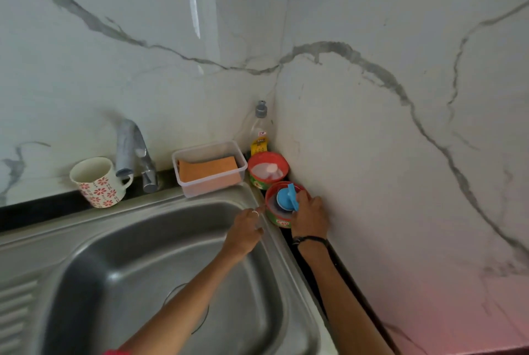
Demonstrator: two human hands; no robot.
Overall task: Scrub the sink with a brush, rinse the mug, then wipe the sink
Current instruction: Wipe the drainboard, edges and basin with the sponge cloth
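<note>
Right hand (310, 213) grips blue brush (287, 196), bristles hidden in tub (279, 218).

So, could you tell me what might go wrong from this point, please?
The right hand is on the blue brush in the near red tub, which sits at the sink rim; lifting the brush could tip the tub into the basin. The mug stands close beside the tap, so swinging the brush that way might knock it.

Little lettering can be read. Right of centre in the frame, the nearer red tub (282, 221) carries white lettering on a red patch, too blurred to read. Behind it, the corner bottle (260, 137) bears a yellow label and small red-and-white sticker, both illegible.
</note>
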